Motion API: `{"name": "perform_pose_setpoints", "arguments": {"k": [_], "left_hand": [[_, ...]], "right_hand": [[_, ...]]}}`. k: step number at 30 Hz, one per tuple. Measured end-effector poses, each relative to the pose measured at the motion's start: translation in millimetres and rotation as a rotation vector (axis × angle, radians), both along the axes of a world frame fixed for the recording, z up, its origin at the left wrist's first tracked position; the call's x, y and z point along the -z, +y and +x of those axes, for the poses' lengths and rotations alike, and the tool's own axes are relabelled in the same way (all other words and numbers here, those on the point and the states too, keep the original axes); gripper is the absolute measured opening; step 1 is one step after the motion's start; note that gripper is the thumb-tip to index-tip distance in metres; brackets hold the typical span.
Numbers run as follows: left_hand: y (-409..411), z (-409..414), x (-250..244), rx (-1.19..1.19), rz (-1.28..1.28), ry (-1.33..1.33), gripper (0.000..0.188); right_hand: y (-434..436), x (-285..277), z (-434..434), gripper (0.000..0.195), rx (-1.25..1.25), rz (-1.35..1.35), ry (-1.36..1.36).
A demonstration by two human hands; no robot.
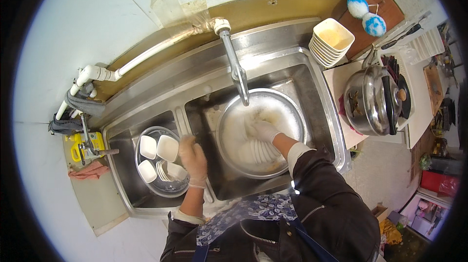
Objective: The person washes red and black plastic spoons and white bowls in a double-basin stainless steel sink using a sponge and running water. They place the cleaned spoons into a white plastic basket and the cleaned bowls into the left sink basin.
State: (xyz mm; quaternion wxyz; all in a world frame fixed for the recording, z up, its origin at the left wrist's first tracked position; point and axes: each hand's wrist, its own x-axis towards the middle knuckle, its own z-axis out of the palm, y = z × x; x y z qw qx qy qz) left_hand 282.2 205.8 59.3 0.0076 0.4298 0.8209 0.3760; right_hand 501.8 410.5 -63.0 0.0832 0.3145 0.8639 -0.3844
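My left hand point(193, 161), in a clear glove, is over the divider between the two sinks, beside a steel basin point(139, 152). It is blurred, and its fingers are partly hidden. In that basin are several square white bowls, one point(168, 148) right beside my fingers and a tilted stack point(164, 171) lower down. My right hand point(266, 131), also gloved, reaches into the cloudy water of a larger steel basin point(228, 110). The water blurs its fingers and whatever they touch. Just below that hand, a row of white dishes point(257, 152) leans under water. A faucet point(237, 73) extends over this basin.
A stack of square bowls point(331, 42) stands at the sink's back right corner. Right of the sink are a lidded steel pot point(365, 97) and a rack. On the left are a second tap point(87, 134), a yellow jug point(95, 141) and a pink cloth point(89, 171).
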Motion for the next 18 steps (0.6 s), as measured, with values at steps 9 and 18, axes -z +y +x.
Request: {"name": "perform_pose_setpoints", "arguments": {"k": [9,18], "left_hand": [[38.1,80.8,26.2,-0.047,-0.184,-1.26,0.049],[41.1,86.3,42.0,0.272,-0.01,-1.633,0.059]], "right_hand": [[-43.8,-59.3,17.4,0.011,-0.079,0.393,0.566],[-58.0,-113.9,32.7,0.055,-0.192,0.407,0.449]]}}
